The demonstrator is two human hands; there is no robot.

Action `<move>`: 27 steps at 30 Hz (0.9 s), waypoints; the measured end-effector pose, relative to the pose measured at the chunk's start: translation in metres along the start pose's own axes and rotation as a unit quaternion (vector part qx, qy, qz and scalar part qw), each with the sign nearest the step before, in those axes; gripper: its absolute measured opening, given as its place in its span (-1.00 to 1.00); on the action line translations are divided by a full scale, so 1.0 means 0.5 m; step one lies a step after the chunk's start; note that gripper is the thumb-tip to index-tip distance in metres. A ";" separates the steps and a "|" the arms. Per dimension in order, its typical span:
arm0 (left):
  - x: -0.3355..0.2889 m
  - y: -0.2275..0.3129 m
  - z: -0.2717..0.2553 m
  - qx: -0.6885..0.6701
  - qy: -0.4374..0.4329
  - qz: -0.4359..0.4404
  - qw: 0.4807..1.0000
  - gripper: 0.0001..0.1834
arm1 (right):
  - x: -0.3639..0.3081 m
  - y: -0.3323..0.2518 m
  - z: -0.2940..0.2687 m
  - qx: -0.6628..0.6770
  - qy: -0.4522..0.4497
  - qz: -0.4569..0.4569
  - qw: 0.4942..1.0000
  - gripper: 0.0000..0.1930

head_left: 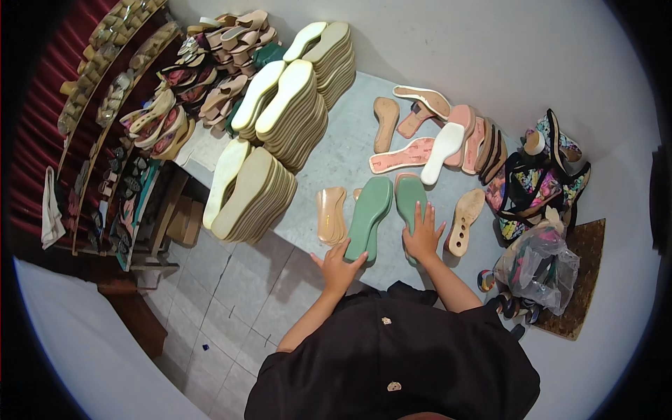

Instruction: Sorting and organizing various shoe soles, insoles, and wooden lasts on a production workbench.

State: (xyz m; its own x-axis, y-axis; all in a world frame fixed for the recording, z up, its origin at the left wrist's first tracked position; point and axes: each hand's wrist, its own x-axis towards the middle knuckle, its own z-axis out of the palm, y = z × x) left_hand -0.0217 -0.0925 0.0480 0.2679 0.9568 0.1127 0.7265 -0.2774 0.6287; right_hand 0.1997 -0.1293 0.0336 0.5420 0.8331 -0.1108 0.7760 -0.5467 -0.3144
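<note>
Two green shoe soles lie side by side on the grey table (306,197) in front of me. My left hand (337,269) touches the heel end of the left green sole (372,203), its fingers spread apart. Flat on the right green sole (408,191) rests my right hand (424,238), fingers splayed; it hides part of that sole. Some pinkish material shows at the right sole's far rim. Left of the green pair are several tan insoles (330,213). A tan sole piece with holes (463,222) lies just right of my right hand.
Tall stacks of cream sole blanks (290,115) stand at the left. Farther back are loose pink and white soles (443,150). Flowered fabric shoes (535,182) and a clear plastic bag (549,269) sit at the right. Shelves of shoe parts (112,98) line the far left.
</note>
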 end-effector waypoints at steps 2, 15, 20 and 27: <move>-0.006 0.005 0.009 -0.033 -0.045 -0.027 0.998 -0.34 | 0.001 -0.004 -0.001 -0.003 0.008 0.000 1.000 -0.20; 0.035 0.006 0.072 -0.263 -0.100 -0.127 0.951 -0.38 | 0.000 0.001 0.000 0.000 0.007 0.012 1.000 -0.21; 0.043 0.006 0.081 -0.267 -0.094 -0.120 0.951 -0.38 | 0.001 0.005 0.000 -0.002 0.010 0.013 1.000 -0.21; 0.057 0.003 0.073 -0.098 -0.056 0.088 0.990 -0.41 | 0.013 -0.013 -0.024 -0.014 0.015 0.026 0.999 -0.23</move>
State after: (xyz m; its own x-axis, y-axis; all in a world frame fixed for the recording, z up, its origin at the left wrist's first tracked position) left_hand 0.0101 -0.0688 0.0239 0.4548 0.8771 0.1545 0.5287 -0.4056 0.7456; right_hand 0.2019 -0.1213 0.0466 0.5910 0.8008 -0.0970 0.7552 -0.5915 -0.2826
